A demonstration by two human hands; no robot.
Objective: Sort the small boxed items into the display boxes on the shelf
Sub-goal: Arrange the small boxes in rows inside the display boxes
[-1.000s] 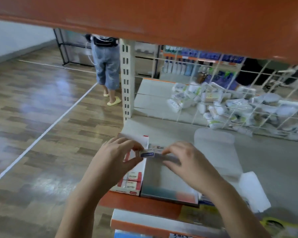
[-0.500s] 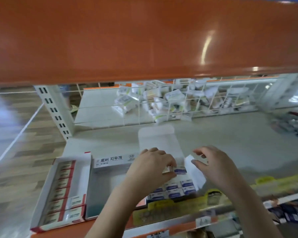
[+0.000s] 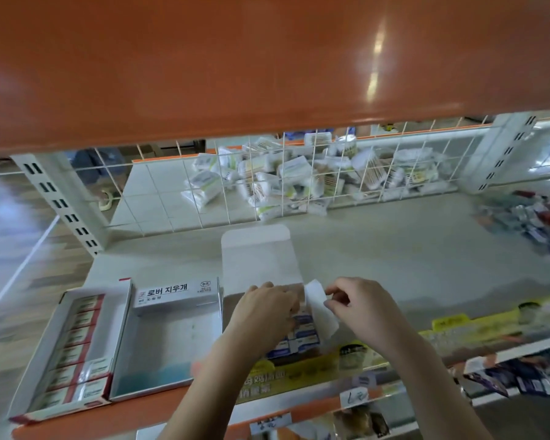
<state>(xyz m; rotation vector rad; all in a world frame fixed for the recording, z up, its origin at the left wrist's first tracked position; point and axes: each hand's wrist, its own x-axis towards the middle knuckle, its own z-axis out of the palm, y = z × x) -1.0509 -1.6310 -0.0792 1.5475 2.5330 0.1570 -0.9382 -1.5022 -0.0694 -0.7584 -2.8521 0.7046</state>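
Three display boxes stand at the shelf's front edge. The left box point(image 3: 44, 342) holds a row of red-and-white small boxes point(image 3: 77, 347). The middle box point(image 3: 175, 293), with Korean print on its back wall, has nothing inside. The right box, its lid point(image 3: 258, 258) folded back, holds blue-and-white small boxes point(image 3: 302, 336). My left hand point(image 3: 264, 312) reaches down into this right box, fingers curled on a blue-labelled small box that is mostly hidden. My right hand point(image 3: 359, 306) pinches the box's white side flap point(image 3: 319, 308).
An orange shelf point(image 3: 267, 58) hangs low overhead. A wire grid point(image 3: 299, 173) backs the shelf, with a heap of white packets behind it. Loose packs point(image 3: 534, 223) lie at the far right. A slotted post point(image 3: 61, 201) rises at left. Yellow price labels point(image 3: 331, 366) line the front edge.
The view swung right from the aisle to the shelf. My left hand carried a small blue-labelled box over the right display box and lowered it in. My right hand took hold of the side flap.
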